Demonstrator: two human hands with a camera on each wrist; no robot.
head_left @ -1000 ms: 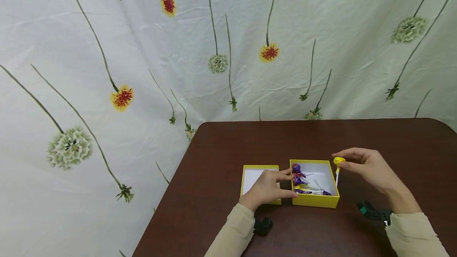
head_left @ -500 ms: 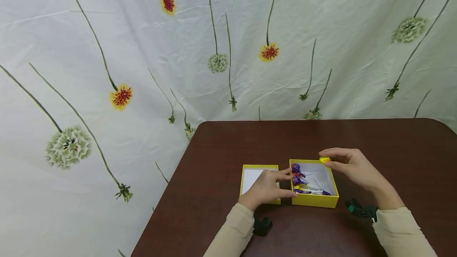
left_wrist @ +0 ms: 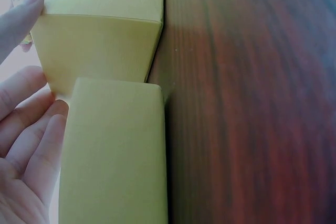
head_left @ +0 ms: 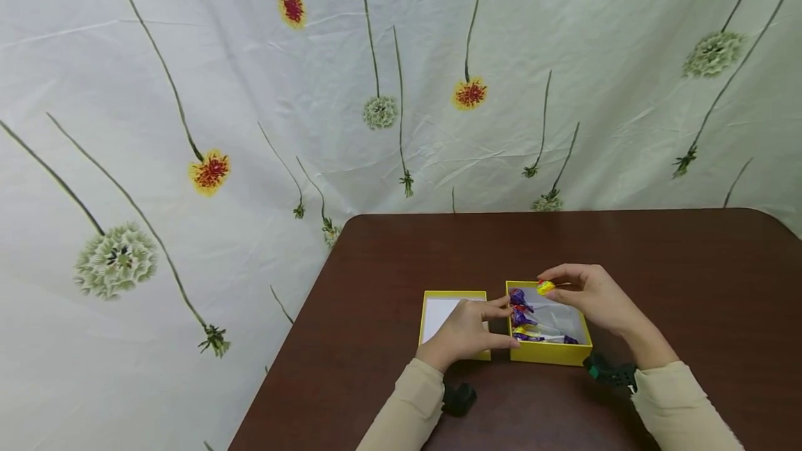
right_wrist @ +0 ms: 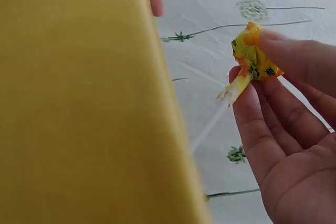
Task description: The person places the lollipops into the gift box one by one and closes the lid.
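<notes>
My right hand (head_left: pixel 592 294) pinches a lollipop (right_wrist: pixel 257 53) by its yellow-wrapped head between thumb and fingers. Its white stick slants down behind the box wall in the right wrist view. In the head view, the lollipop is over the back of an open yellow box (head_left: pixel 551 353) with a white inside. Several lollipops (head_left: pixel 521 317), mostly in purple wrappers, lie along the box's left and front, sticks pointing inward. My left hand (head_left: pixel 464 331) rests at the box's left side, fingers extended to the rim and thumb at the front corner.
A yellow-edged box lid (head_left: pixel 438 315) with a white inside lies left of the box, partly under my left hand. Both stand on a dark brown table (head_left: pixel 388 256). A flower-printed cloth (head_left: pixel 338 75) hangs behind it.
My right hand has moved left with the yellow lollipop, from beyond the box's right wall to over its back part. The left hand stays at the box.
</notes>
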